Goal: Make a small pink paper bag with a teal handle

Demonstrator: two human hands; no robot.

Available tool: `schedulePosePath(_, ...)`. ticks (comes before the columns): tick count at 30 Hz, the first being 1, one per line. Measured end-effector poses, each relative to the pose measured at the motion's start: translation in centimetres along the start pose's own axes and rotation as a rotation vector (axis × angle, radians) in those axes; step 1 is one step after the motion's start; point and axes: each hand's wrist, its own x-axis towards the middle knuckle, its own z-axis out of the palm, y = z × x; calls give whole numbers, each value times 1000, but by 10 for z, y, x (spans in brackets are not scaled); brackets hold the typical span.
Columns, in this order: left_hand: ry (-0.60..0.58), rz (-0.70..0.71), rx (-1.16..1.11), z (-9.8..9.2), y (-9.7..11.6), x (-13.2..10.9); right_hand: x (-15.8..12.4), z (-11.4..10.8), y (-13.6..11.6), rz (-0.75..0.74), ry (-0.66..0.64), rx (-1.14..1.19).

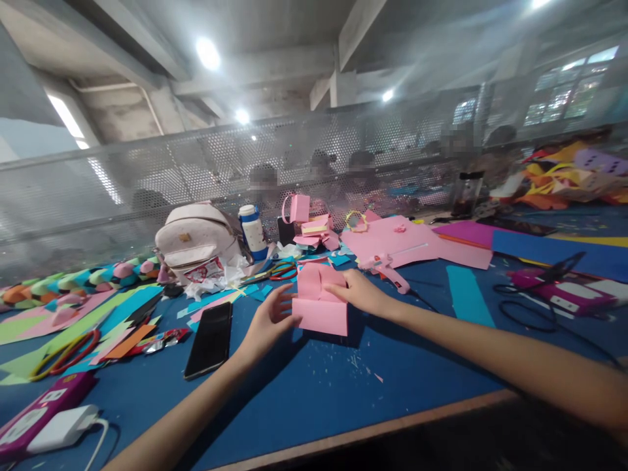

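A folded pink paper piece (321,316), box-like with a flat front panel, is held just above the blue table. My right hand (360,293) grips its upper right side, with the thumb over the inner face and the other fingers hidden behind. At the left edge is my left hand (271,318), its fingers spread and its thumb tip at the paper's side; whether it presses on the paper I cannot tell. A pink glue gun (387,269) lies behind my right hand. Scissors with dark and red handles (282,270) rest behind my left hand.
A black phone (210,340) lies left of my left forearm. Further left are scissors (66,355), paper strips and a purple power strip (46,409). A backpack (199,239), a bottle (253,232) and pink sheets (417,241) stand or lie behind. Cables (527,307) trail at right.
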Motion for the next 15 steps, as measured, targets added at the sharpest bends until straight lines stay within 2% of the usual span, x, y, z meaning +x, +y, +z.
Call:
schedulePosePath(2, 33, -51, -44, -2, 6, 2, 0, 1, 1, -11, -8, 67)
schedulePosePath(4, 12, -106, -53, -6, 14, 6, -2, 0, -2, -44, -42, 103)
schedulePosePath(7, -122, -143, 74, -9, 22, 14, -6, 0, -10, -75, -85, 95)
schedulePosePath(9, -207, -149, 181, -8, 22, 19, -8, 1, -15, -89, -127, 100)
schedulePosePath(11, -243, -147, 275, -5, 18, 21, -8, 3, -19, -90, -181, 100)
schedulePosePath(15, -341, -165, 474, -4, 11, 25, -9, 4, -24, 6, -292, -24)
